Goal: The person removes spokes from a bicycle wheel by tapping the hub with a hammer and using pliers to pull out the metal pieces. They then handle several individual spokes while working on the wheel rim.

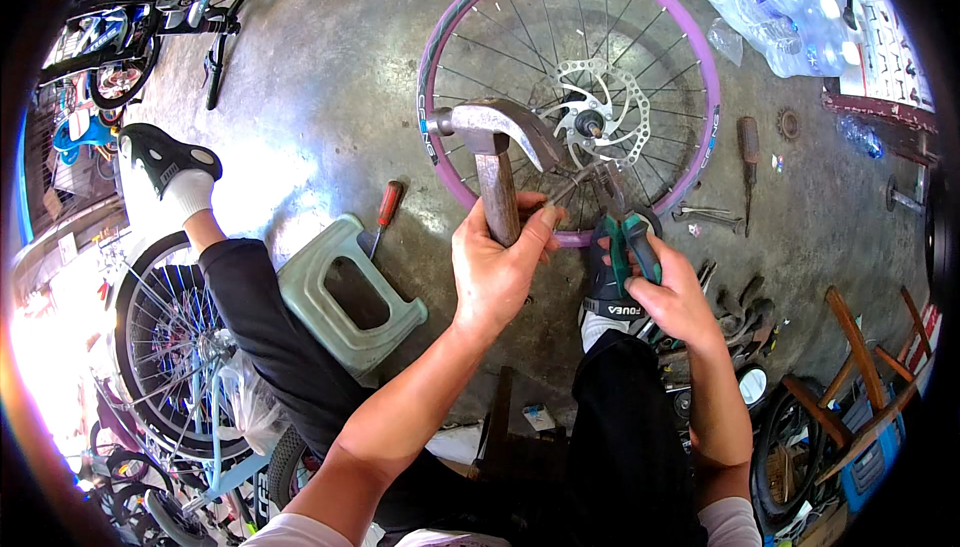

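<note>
A purple-rimmed bicycle wheel point(700, 67) with a silver disc rotor point(625, 112) lies flat on the concrete floor. My left hand point(495, 267) grips the wooden handle of a claw hammer point(495, 132), whose steel head hangs over the wheel's left spokes. My right hand point(675, 292) is closed around green-handled pliers point(625, 237). The plier jaws point up toward the hub and pinch something small near the rotor; I cannot make out what. My right foot in a dark shoe rests under the pliers at the rim's near edge.
A pale green plastic stool point(345, 297) lies tipped by my left leg. A red-handled screwdriver point(385, 209), a brown-handled screwdriver point(748, 147) and wrenches point(705, 214) lie on the floor. Wrapped water bottles point(790, 7) sit top right; another wheel point(165, 337) is at left.
</note>
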The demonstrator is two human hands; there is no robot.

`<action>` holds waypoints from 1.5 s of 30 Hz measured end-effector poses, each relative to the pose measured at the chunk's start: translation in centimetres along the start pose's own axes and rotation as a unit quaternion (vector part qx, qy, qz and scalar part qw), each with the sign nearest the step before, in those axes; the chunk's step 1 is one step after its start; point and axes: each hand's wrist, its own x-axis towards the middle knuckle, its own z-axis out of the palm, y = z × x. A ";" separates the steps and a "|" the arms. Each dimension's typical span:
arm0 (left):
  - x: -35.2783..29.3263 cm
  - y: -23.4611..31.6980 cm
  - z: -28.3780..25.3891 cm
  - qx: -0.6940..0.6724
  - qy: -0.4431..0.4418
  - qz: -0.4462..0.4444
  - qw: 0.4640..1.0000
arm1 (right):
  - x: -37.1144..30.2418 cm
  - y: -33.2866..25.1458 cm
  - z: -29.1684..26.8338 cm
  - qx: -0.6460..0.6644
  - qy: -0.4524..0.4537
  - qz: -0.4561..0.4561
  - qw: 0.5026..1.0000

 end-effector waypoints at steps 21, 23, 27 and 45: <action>1.2 0.4 0.6 0.179 -0.023 0.027 0.983 | 0.5 0.9 0.7 0.085 -0.111 0.050 0.989; 1.0 0.1 0.4 0.163 -0.018 0.048 0.985 | 0.7 1.0 0.7 0.104 -0.121 0.056 0.986; 1.0 -0.7 -0.2 0.194 -0.004 0.079 0.978 | 0.7 0.7 0.8 0.133 -0.122 0.077 0.980; 1.7 0.2 -0.5 0.164 -0.039 0.039 0.985 | 0.5 0.5 1.4 0.140 -0.174 0.083 0.971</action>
